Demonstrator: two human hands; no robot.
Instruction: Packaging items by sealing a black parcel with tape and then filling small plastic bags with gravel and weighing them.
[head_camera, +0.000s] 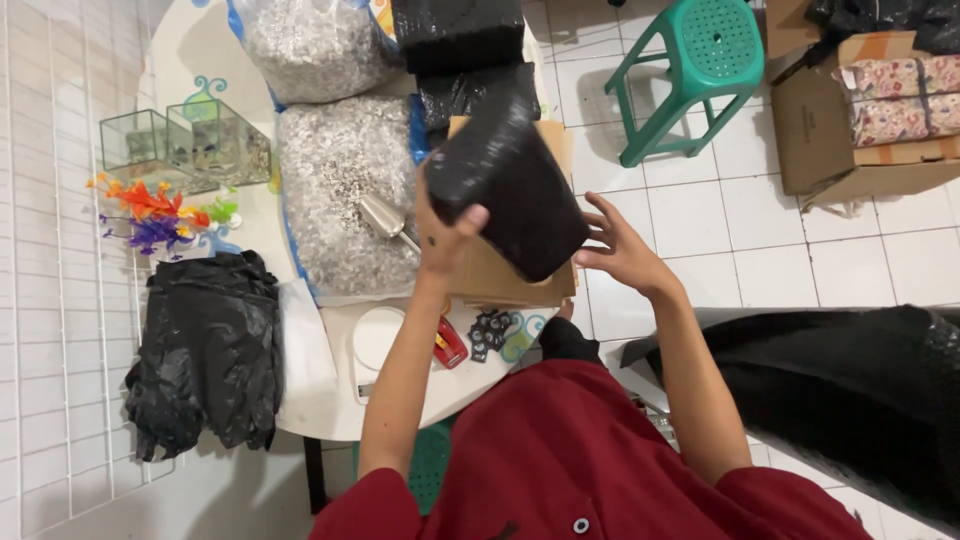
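Red sleeves nearest. Black wrapped parcel (510, 195) is held tilted above cardboard on worktop (330, 400): left hand (445, 235) grip clamped on its edge; right hand (620, 250) spread open, fingertips touching.

Home packing room: gravel sacks (345, 190), cardboard boxes (850, 120)

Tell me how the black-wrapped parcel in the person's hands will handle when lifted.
The black-wrapped parcel probably stays stiff: its edges look straight and boxy. Its glossy plastic skin may be slippery. The left hand grips one corner while the right hand stands open beside it, so it is likely light.
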